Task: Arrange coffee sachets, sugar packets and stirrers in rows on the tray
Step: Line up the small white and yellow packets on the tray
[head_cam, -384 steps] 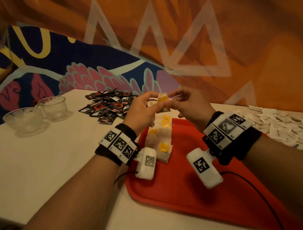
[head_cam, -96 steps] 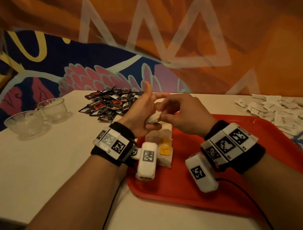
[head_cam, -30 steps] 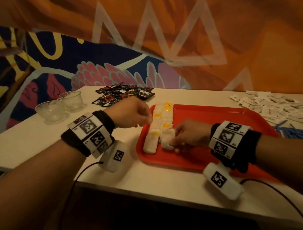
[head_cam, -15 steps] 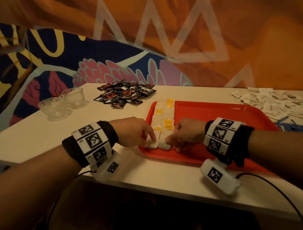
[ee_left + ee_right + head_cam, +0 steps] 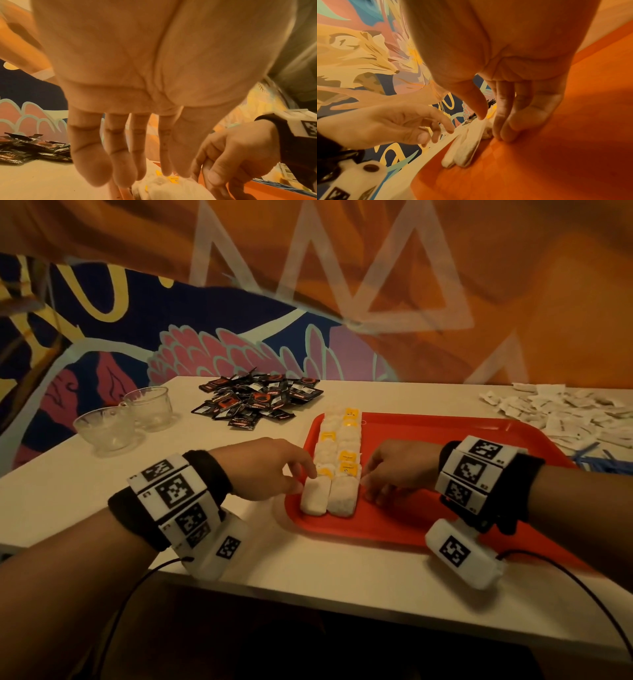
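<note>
On red tray (image 5: pixel 445 436): two rows of white sachets (image 5: pixel 337 460).

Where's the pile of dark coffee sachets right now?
In the head view the pile of dark coffee sachets lies on the white table, beyond the red tray's far-left corner and right of the two clear glass cups.

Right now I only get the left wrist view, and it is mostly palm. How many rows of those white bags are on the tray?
Observer: Two rows of white bags lie side by side along the left edge of the red tray.
Operator: Is the right hand holding one?
Observer: No. The right hand has its fingertips on the tray beside the nearest bag.
Operator: Where are the stirrers?
Observer: The blue stirrers lie on the table, off the tray's right edge.
</note>
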Tool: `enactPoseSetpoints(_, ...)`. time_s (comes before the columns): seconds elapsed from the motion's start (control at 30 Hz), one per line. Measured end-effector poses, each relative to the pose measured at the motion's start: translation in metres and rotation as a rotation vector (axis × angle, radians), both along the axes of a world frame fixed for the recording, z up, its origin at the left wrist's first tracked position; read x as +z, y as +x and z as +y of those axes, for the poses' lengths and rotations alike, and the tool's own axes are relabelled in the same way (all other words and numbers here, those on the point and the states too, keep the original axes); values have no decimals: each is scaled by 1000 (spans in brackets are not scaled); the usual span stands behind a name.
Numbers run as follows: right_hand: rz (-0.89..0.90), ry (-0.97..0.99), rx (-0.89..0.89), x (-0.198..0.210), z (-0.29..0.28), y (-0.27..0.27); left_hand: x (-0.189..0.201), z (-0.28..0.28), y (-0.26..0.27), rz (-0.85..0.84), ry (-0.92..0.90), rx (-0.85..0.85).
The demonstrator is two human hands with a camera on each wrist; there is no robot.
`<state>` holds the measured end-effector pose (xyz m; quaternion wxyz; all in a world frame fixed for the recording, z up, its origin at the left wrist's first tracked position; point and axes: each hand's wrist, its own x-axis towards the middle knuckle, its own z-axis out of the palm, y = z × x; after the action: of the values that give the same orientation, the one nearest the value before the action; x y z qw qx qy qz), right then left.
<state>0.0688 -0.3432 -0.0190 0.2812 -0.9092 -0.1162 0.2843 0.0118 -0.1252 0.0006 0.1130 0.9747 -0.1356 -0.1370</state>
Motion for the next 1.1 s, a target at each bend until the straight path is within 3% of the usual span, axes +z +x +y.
enactPoseSetpoints(0.2,-72,-95,1,4,1,10,5,6,8,-2,-42,35)
enactPoseSetpoints(0.47,-498,-479,186,21,-5,39,13,23,48,27,-21,241)
enactPoseSetpoints(0.7,-403,-610,245,13,-17,65,17,46,104,11,93,453)
enactPoseSetpoints(0.87,-411,-629,268,12,-24,76,13,52,153,-32,359,471)
enactPoseSetpoints(1.1,-366,-605,243,3,-35,93,4,64,214,74,496,425)
